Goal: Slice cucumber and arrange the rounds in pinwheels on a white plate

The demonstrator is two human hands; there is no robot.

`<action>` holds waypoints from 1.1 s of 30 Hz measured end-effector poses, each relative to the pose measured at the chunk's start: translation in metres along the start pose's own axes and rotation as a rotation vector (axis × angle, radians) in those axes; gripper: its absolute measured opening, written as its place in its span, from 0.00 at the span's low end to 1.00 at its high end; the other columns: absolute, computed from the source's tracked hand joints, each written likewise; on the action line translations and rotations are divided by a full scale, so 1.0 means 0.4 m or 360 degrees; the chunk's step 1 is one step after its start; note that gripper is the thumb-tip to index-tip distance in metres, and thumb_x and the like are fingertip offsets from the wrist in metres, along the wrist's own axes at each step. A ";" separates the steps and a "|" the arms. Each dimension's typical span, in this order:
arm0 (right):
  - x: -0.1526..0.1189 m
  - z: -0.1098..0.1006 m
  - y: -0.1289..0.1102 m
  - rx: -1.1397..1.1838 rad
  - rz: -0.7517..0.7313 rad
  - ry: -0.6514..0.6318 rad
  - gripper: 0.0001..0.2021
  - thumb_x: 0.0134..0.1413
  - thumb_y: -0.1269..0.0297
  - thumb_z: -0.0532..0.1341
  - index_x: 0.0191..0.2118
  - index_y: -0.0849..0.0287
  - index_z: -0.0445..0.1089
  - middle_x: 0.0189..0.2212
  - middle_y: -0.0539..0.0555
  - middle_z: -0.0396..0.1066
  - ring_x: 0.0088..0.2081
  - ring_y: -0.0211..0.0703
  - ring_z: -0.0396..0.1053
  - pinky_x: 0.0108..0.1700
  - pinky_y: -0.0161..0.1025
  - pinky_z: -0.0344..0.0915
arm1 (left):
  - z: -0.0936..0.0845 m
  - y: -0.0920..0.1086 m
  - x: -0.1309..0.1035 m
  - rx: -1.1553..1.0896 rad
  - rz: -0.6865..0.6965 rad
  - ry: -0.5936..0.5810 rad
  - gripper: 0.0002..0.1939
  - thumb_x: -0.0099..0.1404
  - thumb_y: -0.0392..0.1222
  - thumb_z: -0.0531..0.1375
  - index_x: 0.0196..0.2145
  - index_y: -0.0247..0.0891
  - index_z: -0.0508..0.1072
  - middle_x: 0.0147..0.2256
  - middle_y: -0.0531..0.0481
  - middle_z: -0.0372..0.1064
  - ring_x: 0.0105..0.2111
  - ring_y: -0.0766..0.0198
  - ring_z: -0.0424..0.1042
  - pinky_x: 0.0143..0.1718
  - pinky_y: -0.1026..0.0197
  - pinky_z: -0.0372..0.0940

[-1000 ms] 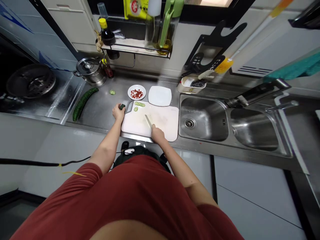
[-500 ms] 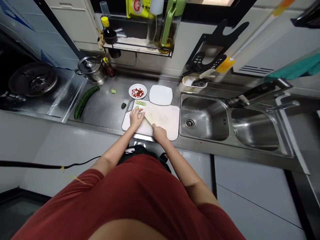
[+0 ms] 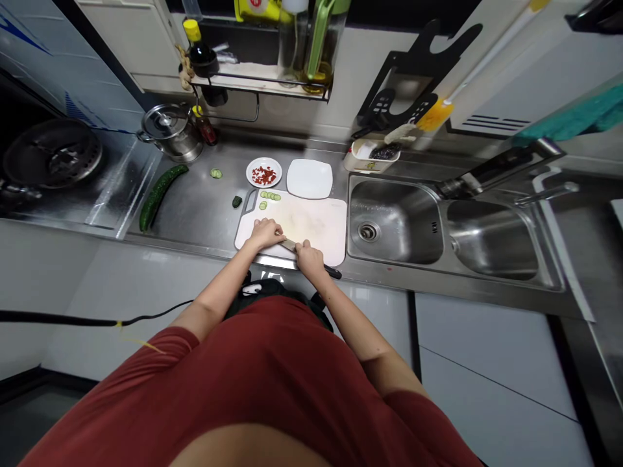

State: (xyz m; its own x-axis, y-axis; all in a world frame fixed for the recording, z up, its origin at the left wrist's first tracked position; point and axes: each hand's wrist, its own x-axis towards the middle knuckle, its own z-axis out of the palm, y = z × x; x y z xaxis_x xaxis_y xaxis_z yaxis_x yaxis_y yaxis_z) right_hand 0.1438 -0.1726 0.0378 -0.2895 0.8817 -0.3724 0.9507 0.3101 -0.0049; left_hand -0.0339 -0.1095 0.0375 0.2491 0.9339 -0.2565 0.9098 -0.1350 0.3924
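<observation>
My right hand [image 3: 309, 258] is wrapped round a kitchen knife [image 3: 290, 245], whose black handle sticks out behind the fist toward the counter's front edge. The blade points left and away, low over the white cutting board [image 3: 316, 224]. My left hand [image 3: 266, 234] is at the blade's far end, fingers bent together against it; whether a small piece is pinched there is hidden. Near the board's back left lie a short row of cucumber slices [image 3: 270, 195] and a single slice [image 3: 263, 205].
Behind the board stand a white plate of chopped red pieces [image 3: 263, 173] and a bare white plate [image 3: 309, 179]. Leftward lie a cucumber end [image 3: 236, 202], more slices [image 3: 216, 173] and a whole cucumber [image 3: 159, 198]. A steel pot [image 3: 172, 133] stands behind; the double sink [image 3: 396, 217] is right.
My left hand has come nearer me, off the slices at the board's left, to the blade's end. My right hand has turned the knife, so its handle now shows.
</observation>
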 end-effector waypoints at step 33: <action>-0.003 -0.033 0.080 0.0350 0.0121 -0.0056 0.14 0.65 0.67 0.45 0.50 0.60 0.62 0.46 0.61 0.66 0.44 0.47 0.68 0.44 0.39 0.62 | 0.079 -0.063 0.069 -0.0637 -0.0312 0.0608 0.12 0.58 0.38 0.58 0.39 0.37 0.77 0.41 0.45 0.72 0.39 0.61 0.71 0.46 0.60 0.64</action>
State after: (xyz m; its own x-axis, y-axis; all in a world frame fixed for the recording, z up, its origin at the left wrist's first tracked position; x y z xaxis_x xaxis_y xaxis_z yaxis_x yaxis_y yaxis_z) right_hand 0.1730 -0.1591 0.0503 -0.2155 0.8855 -0.4115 0.9721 0.1547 -0.1762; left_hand -0.0396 -0.0907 -0.0075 -0.1162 0.9919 -0.0506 0.7124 0.1187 0.6917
